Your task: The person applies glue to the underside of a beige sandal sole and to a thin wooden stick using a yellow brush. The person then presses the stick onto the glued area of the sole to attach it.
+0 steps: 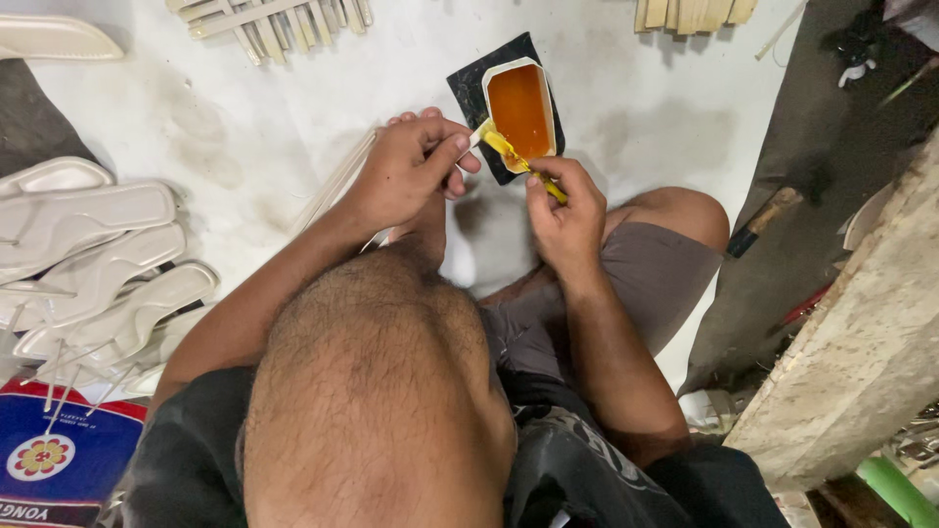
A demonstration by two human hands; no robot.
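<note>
White, stained floor [245, 127] is seen from above, w/ grey smudges across it. At centre top a small white cut-open container filled w/ orange liquid [520, 110] is set on a black square sheet [473, 90] lying flat on the floor.

Left hand [406, 171] is curled, thumb & forefinger pinched on the upper end of a thin yellow-coated stick [509, 151], just beside the container's lower-left rim. A long pale strip [333, 188] is seen running out from under this hand toward lower left; whether it is gripped can't be told. Right hand [565, 210] is closed too, fingers pinched round the stick's lower end, just below the container. Stick is held slanted between both hands, its upper part touching or overlapping the container's edge; which of the two can't be told.

Bare knees & dark shorts of the person fill the lower frame. Stacked at left are white moulded shoe-sole shapes [98, 264], several overlapping. A blue printed bag w/ a flower mark [59, 450] is seen at bottom left. Bundles of pale wooden slats [269, 24] lie at top, more at top right [690, 12]. At right a rough pale stone slab [861, 342] is set at a slant, w/ a wooden-handled tool [763, 220] lying on darker ground near it & a green pipe [895, 489] at the bottom corner.
</note>
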